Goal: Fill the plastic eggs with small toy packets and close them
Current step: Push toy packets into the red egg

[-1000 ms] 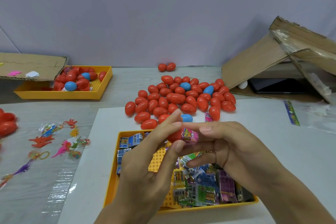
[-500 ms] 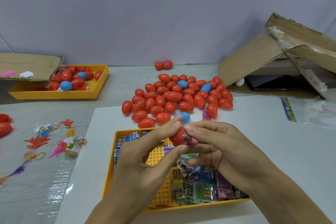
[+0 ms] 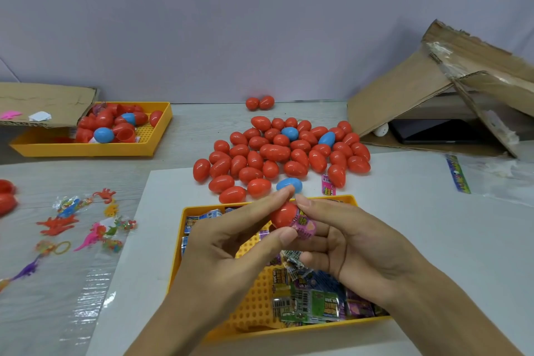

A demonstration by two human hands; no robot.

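Stuffing a packet into a red egg half, held over the yellow tray.
Left hand fingers pinch the egg half steady; right hand fingers grip the pink packet, pressing it in above spare packets.

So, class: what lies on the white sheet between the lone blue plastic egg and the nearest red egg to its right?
In the head view, a small pink toy packet stands between the blue plastic egg and that red plastic egg.
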